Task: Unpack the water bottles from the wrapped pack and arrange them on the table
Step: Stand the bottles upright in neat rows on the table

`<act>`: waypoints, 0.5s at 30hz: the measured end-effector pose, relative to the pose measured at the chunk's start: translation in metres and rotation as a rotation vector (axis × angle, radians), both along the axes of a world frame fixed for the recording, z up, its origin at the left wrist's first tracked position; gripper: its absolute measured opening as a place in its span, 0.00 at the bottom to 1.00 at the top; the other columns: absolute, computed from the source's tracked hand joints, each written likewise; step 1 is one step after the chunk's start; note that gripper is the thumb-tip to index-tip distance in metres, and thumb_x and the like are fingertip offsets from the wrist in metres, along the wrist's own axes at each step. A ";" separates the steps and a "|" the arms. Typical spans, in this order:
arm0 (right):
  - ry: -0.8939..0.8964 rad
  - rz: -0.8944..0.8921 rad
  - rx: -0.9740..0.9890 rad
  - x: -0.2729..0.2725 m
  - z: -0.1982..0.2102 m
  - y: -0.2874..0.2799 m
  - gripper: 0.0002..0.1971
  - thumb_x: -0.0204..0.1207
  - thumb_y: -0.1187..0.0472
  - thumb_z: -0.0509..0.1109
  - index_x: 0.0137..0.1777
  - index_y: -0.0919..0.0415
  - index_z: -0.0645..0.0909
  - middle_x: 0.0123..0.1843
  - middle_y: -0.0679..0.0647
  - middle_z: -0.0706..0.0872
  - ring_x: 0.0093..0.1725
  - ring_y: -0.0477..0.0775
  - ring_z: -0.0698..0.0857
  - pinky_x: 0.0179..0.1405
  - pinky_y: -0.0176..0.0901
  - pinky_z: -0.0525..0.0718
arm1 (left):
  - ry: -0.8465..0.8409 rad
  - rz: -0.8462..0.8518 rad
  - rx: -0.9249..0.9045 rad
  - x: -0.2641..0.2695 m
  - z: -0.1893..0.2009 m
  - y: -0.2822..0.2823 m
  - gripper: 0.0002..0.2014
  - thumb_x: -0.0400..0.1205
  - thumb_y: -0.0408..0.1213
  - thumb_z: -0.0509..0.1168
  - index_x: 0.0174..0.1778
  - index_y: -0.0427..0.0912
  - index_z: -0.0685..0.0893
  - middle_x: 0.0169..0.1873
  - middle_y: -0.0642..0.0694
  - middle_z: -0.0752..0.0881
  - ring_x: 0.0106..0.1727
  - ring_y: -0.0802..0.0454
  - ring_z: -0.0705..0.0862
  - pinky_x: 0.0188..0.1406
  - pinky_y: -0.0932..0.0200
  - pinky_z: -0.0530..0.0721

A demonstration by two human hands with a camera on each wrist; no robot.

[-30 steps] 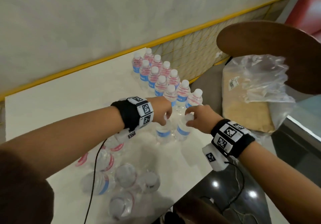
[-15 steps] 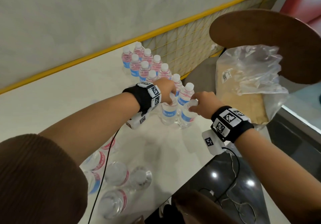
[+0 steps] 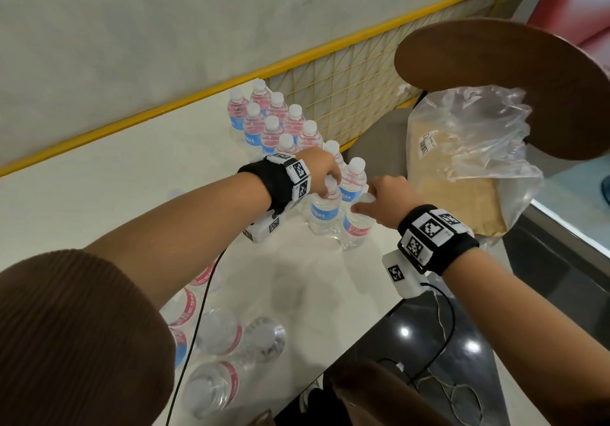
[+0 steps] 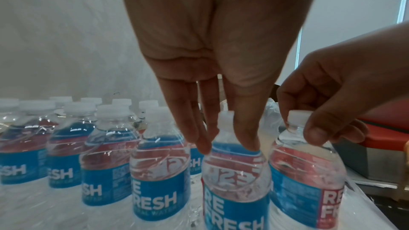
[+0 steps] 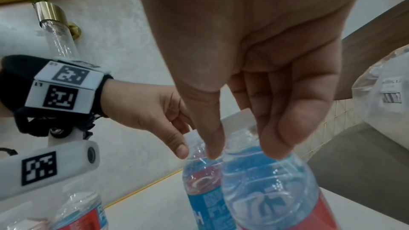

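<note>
Two double rows of upright water bottles (image 3: pixel 274 121) with white caps and blue-and-red labels stand at the table's far side. At the near end of the rows, my left hand (image 3: pixel 330 187) grips the neck of one bottle (image 3: pixel 323 214) from above, seen close as left hand (image 4: pixel 228 146) on the bottle (image 4: pixel 234 190). My right hand (image 3: pixel 361 202) pinches the cap of the bottle (image 3: pixel 356 230) beside it; in the right wrist view the right hand (image 5: pixel 243 153) tops that bottle (image 5: pixel 265 195). The wrapped pack (image 3: pixel 214 343) with several bottles lies near me, left.
The white table (image 3: pixel 115 194) ends just right of the held bottles. Beyond its edge, a clear plastic bag (image 3: pixel 468 148) lies on a seat under a round brown board (image 3: pixel 511 78). A yellow wire grid (image 3: pixel 363 95) stands behind the rows. A black cable (image 3: pixel 198 310) crosses the pack.
Both hands have carried their bottles away from me, toward the standing rows, and now hold them at the rows' near end.
</note>
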State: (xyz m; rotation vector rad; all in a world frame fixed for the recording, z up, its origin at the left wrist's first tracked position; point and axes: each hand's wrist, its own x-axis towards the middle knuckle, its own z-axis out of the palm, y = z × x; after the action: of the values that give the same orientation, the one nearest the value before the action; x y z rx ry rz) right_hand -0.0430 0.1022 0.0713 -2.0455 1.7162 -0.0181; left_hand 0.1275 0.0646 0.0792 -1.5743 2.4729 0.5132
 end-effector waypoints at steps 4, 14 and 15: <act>0.013 0.009 0.015 0.002 0.003 0.001 0.23 0.73 0.51 0.74 0.28 0.50 0.62 0.29 0.47 0.72 0.38 0.55 0.80 0.24 0.34 0.69 | -0.021 -0.019 0.014 0.000 -0.004 -0.001 0.20 0.77 0.39 0.71 0.65 0.47 0.83 0.60 0.43 0.86 0.59 0.43 0.82 0.55 0.55 0.79; 0.034 -0.003 0.015 0.004 0.005 0.004 0.23 0.74 0.51 0.73 0.28 0.50 0.60 0.28 0.47 0.71 0.37 0.55 0.79 0.23 0.34 0.66 | -0.103 -0.108 -0.003 0.005 -0.003 -0.007 0.19 0.81 0.32 0.64 0.68 0.47 0.81 0.64 0.45 0.82 0.64 0.42 0.80 0.56 0.56 0.75; 0.036 -0.003 0.018 0.004 0.005 0.004 0.23 0.74 0.51 0.73 0.28 0.50 0.60 0.28 0.47 0.71 0.37 0.55 0.79 0.23 0.34 0.66 | -0.106 -0.109 -0.009 0.005 -0.003 -0.007 0.19 0.81 0.33 0.64 0.68 0.47 0.81 0.64 0.45 0.83 0.63 0.42 0.80 0.58 0.55 0.76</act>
State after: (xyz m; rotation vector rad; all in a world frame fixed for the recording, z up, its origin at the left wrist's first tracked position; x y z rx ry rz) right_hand -0.0390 0.1067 0.0759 -2.0424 1.7345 0.0326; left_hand 0.1323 0.0574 0.0764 -1.4219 2.4677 0.3920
